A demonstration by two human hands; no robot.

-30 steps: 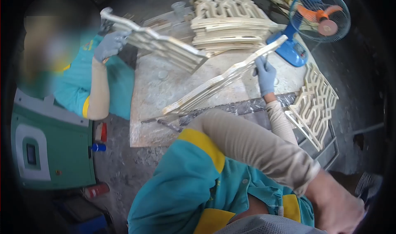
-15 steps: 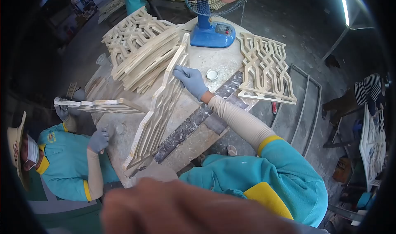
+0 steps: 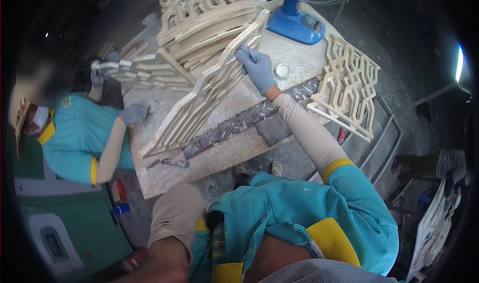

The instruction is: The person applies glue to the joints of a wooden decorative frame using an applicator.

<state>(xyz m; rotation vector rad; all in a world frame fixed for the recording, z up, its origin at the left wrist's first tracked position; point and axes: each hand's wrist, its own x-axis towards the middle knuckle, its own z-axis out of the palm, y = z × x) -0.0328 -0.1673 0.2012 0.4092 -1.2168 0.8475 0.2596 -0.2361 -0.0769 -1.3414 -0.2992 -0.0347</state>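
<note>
Lattice panel point(image 3: 199, 103), on edge on surface point(image 3: 224, 158), axis far-right to near-left; our R hand point(image 3: 257, 68) grips far end; L hand point(image 3: 164, 263) nr body, grip unclear.

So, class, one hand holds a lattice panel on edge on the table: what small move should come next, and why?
Probably bring the left hand up to steady the lattice panel: it stands tilted on its edge on the table, and only the right hand grips its top.

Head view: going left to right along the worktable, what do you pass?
Co-worker's gloved hand → tilted lattice panel → right hand gripping its upper edge → small round tin → flat lattice panel overhanging the table's right edge.
</note>
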